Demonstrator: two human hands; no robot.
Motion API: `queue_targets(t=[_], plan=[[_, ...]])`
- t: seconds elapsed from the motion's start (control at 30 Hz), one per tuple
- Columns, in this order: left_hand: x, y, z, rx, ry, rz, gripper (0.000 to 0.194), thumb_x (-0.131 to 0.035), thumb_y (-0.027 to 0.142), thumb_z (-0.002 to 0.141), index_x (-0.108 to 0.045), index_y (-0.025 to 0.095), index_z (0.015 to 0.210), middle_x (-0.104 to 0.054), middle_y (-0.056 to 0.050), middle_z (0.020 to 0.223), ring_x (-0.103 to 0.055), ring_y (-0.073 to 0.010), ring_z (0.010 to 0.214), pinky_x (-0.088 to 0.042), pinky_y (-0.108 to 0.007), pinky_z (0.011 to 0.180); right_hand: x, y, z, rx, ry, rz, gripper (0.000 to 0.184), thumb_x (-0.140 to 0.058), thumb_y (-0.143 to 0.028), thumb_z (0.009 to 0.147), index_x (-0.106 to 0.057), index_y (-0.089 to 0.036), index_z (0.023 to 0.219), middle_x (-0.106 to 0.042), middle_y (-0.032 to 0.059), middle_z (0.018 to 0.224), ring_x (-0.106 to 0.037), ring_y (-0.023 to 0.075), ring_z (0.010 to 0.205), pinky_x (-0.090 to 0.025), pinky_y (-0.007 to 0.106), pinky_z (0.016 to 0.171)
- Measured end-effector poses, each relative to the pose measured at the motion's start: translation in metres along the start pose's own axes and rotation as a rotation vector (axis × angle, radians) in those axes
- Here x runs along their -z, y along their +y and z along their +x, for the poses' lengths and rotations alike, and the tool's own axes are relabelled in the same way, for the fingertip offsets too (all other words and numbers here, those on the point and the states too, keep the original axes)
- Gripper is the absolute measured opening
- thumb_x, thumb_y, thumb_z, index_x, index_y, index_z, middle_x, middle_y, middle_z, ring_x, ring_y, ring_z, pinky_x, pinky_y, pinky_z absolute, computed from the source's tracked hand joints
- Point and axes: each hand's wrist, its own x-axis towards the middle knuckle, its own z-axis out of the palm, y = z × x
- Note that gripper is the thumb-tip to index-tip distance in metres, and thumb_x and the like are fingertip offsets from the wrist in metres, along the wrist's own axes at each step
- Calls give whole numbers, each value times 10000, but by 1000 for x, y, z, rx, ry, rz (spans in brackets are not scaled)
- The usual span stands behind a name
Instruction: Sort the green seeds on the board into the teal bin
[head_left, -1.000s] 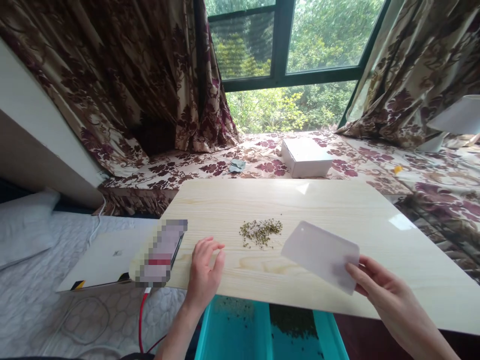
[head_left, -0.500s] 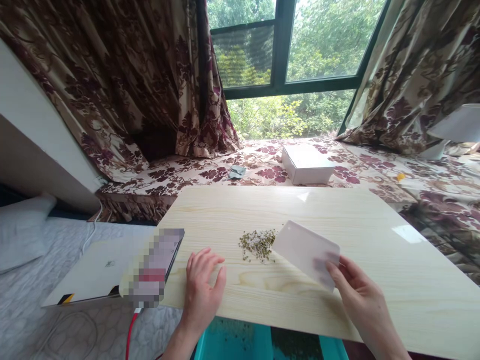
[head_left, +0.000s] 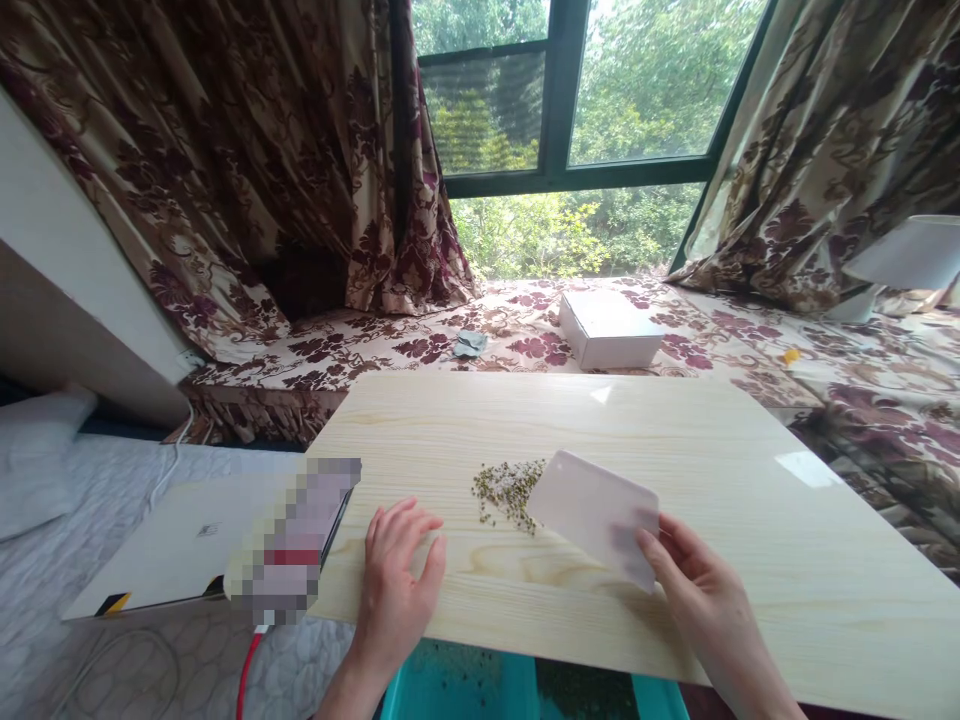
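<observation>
My right hand grips the near right corner of a translucent white plastic scraper, thumb on top. The scraper's far left edge touches the right side of a pile of small green beans or seeds mixed with white grains. That pile lies loosely spread in the middle of the light wood table. To the left of the pile, my left hand rests palm down on the tabletop, fingers apart and holding nothing.
Below the table's front edge sits a teal bin with dark green contents in its right part. A pixelated device with a red cable lies on a white box at left. Behind stand a white box and a lamp.
The scraper in my right hand has moved slightly left against the pile, pushing its right edge inward. My left hand stays in place. The whole view has shifted a little.
</observation>
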Motion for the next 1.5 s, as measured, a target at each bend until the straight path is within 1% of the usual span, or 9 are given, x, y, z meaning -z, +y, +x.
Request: queue_targets(t=[0.13,0.23,0.4,0.6,0.9,1.07,1.23,1.37,1.5], plan=[[1,1,1,12,12,-1,112,-496,209,851,-585,232,916,-655,-37,918,-543,-256,1088,-350,-519,1008,1,-2,-2,-6,-20,-3,479,-726,-563,609,-703,-190,908,-761,94,868,-708,273,842,-600,321,696],[2,3,1,16,8,-2,114,-495,203,850,-584,229,916,-655,-37,925,-538,-253,1092,-344,-518,1012,5,-3,-4,-28,-37,7,422,-747,-498,615,-713,-197,909,-762,82,854,-709,267,831,-598,306,693],[4,6,3,22,4,-6,118,-487,204,854,-585,226,914,-653,-36,932,-540,-251,1088,-342,-517,1016,20,-1,-9,-58,54,-50,403,-730,-447,645,-704,-196,960,-763,76,894,-708,268,854,-594,287,702],[3,7,3,14,8,3,123,-493,195,840,-589,220,913,-654,-41,927,-545,-251,1082,-348,-516,1016,31,6,-19,-128,84,-76,410,-723,-462,649,-704,-211,972,-767,54,882,-705,278,887,-595,274,714],[3,7,2,23,5,11,135,-493,194,836,-588,223,927,-652,-41,934,-542,-254,1086,-342,-524,1023,33,9,-30,-142,91,-90,410,-703,-474,671,-704,-212,987,-763,51,937,-700,290,906,-600,264,689],[1,5,1,21,-1,5,125,-491,197,848,-577,229,932,-648,-37,935,-532,-250,1093,-333,-526,1027,34,11,-27,-141,99,-109,395,-714,-450,651,-718,-212,967,-766,44,918,-706,288,881,-602,260,669],[1,5,1,17,-4,6,122,-491,195,848,-573,231,931,-648,-31,935,-529,-251,1095,-332,-532,1026,26,18,-18,-123,137,-122,433,-698,-497,649,-712,-208,971,-764,47,938,-703,276,894,-596,246,676],[2,7,2,23,-1,6,124,-492,197,842,-579,230,924,-649,-35,927,-541,-254,1082,-338,-526,1024,23,24,-14,-82,100,-117,430,-687,-525,648,-727,-220,949,-764,44,938,-706,277,886,-599,252,676],[2,7,2,20,3,5,128,-489,199,843,-581,232,927,-651,-37,926,-544,-255,1079,-340,-524,1024,25,17,-19,-93,81,-103,417,-689,-505,665,-723,-220,967,-761,47,953,-703,278,898,-598,257,698]])
